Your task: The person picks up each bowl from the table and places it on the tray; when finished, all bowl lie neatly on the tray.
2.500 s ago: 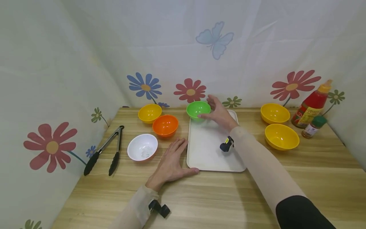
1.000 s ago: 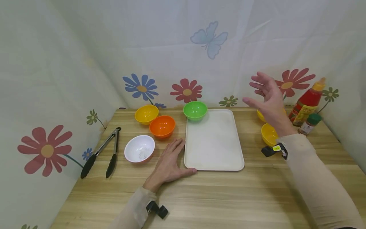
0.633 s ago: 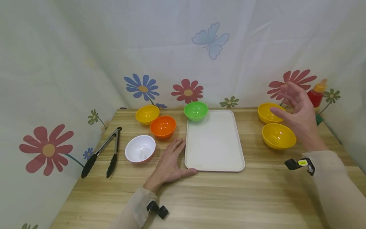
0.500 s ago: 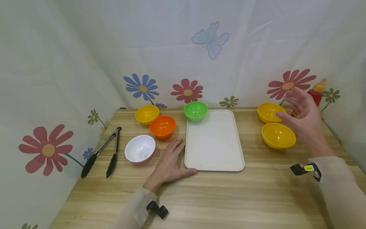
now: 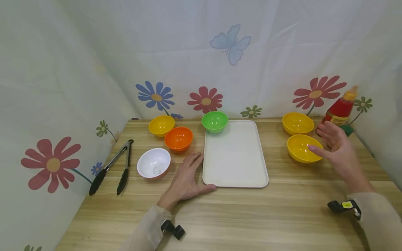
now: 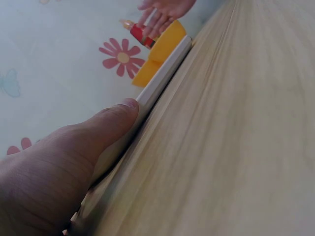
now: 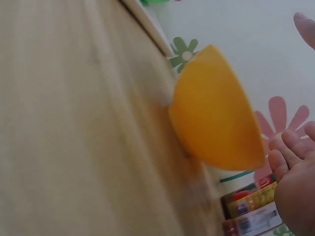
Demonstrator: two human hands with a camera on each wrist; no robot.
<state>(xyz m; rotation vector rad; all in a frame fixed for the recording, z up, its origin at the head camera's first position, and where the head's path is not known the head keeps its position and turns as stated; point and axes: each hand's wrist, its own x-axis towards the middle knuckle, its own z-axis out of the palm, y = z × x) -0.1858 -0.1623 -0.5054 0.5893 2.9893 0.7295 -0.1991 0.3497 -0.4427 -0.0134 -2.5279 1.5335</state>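
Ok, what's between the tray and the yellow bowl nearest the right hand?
Just bare wooden tabletop: the head view shows nothing between the tray and yellow bowl.

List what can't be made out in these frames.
Head: front yellow bowl, right rim partly behind the right hand.
Head: green-capped jar, body mostly behind that hand.
Head: white bowl, pale marks inside too small to identify.
Right wrist: jar label, text blurred.

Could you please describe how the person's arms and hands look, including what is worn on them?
The left hand and right hand wear no gloves. Beige sleeves reach both wrists. A small black device sits at each wrist; the right one bears a yellow label, its marking too small to read.
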